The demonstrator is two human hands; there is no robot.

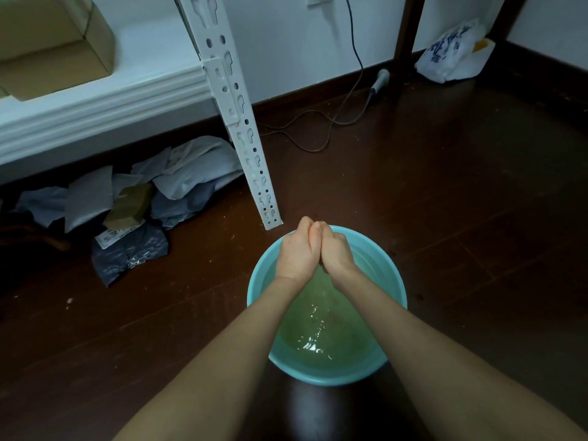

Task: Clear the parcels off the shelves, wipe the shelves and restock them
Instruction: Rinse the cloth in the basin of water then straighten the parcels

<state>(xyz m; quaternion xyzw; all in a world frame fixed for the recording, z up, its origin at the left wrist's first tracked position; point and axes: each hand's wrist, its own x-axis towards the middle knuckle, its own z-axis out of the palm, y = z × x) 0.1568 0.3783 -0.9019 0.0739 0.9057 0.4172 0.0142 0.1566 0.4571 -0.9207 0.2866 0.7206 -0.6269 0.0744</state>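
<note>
My left hand [296, 251] and my right hand [339, 254] are pressed together side by side above the far rim of a teal basin [393, 275] of greenish water. I see only the backs of both hands; the fingers fold inward out of sight, and anything held between them is hidden. The water surface ripples below the hands. Several grey and white mailer parcels [187, 173] and a small brown box [129, 206] lie heaped on the floor under the white shelf [101, 103]. A cardboard box [54, 46] stands on that shelf.
The shelf's white perforated upright [241, 122] reaches the dark wooden floor just beyond the basin. A black cable [318, 122] trails along the wall to a handheld device [380, 79]. A white printed plastic bag [451, 52] sits in the far right corner.
</note>
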